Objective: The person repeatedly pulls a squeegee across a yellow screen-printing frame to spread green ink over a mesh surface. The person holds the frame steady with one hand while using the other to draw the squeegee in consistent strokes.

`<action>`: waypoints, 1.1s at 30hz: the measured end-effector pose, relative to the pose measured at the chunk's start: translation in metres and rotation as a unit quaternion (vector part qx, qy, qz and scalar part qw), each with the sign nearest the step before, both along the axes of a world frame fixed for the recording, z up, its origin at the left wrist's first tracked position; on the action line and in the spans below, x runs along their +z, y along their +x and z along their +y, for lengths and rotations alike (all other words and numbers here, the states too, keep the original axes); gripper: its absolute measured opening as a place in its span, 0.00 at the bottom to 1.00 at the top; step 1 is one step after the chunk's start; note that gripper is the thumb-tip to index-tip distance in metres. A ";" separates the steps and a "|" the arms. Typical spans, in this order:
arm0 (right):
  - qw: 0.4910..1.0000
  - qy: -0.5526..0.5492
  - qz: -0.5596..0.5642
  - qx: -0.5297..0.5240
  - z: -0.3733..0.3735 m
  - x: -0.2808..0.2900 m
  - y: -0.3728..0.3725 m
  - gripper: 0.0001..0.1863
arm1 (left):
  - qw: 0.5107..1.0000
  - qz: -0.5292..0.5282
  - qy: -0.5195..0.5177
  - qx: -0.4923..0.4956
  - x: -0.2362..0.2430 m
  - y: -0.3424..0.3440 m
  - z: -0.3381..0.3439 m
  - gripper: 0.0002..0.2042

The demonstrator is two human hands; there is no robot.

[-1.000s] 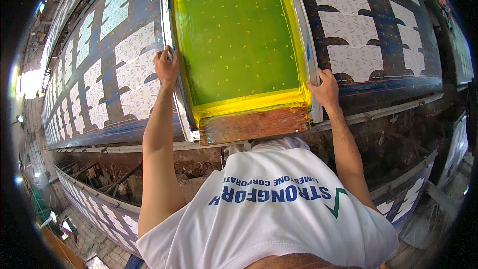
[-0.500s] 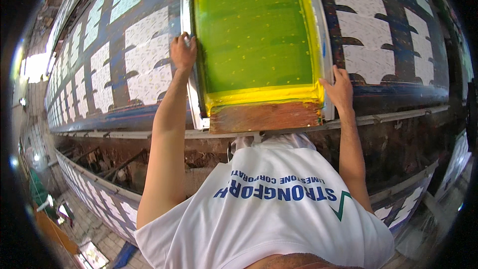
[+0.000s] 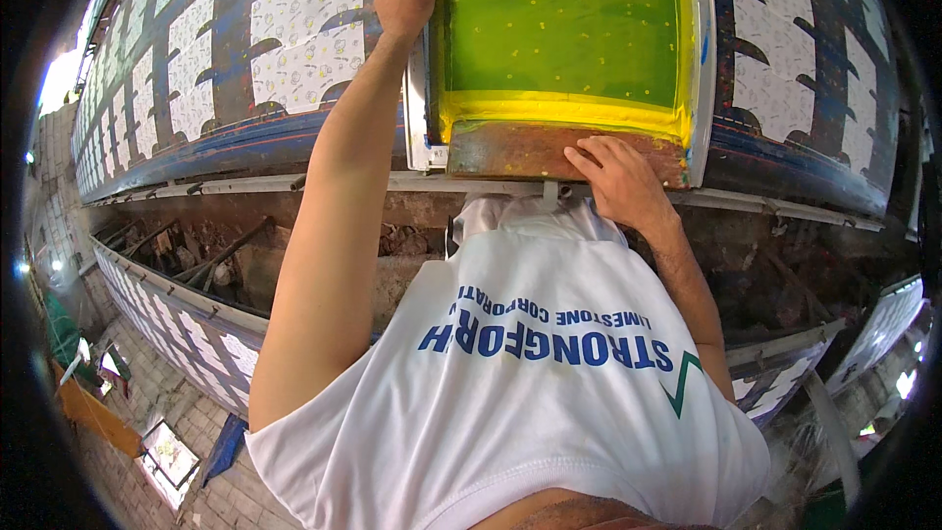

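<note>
A screen frame (image 3: 704, 67) with green mesh (image 3: 558, 20) and a yellow border lies on the long table at top centre, a brown wooden board (image 3: 499, 148) along its near end. My left hand (image 3: 404, 2) is up at the frame's left side, fingers closed round the silver edge or a small fitting there, which is partly hidden. My right hand (image 3: 615, 179) rests on the right part of the board, fingers bent but apart, fingertips on its surface.
Rows of pale printed cut pieces (image 3: 307, 43) lie on the dark table both sides of the frame. A metal rail (image 3: 756, 202) runs along the near edge. Another panelled table (image 3: 162, 322) stands lower left, beside a tiled floor (image 3: 132, 373) with blue and orange objects.
My left hand has moved up along the frame's side. My right hand has left the right side and moved down onto the board. The table and frame now sit higher in the view.
</note>
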State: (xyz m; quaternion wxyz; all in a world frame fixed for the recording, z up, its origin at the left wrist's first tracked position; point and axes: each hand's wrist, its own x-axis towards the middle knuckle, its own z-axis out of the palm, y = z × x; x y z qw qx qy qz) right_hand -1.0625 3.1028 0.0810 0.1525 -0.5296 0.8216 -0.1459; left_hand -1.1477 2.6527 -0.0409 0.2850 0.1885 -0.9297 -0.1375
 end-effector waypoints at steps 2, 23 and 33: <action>0.999 -0.031 0.015 -0.034 -0.010 -0.001 0.003 0.31 | 1.000 0.013 0.006 0.003 -0.004 -0.003 -0.001 0.18; 0.953 0.023 0.135 -0.270 -0.126 -0.039 -0.078 0.26 | 0.997 0.004 0.072 0.023 0.003 -0.005 -0.001 0.11; 0.955 0.031 0.179 -0.237 -0.216 -0.031 -0.301 0.20 | 0.998 -0.005 0.053 0.024 0.013 -0.006 0.006 0.11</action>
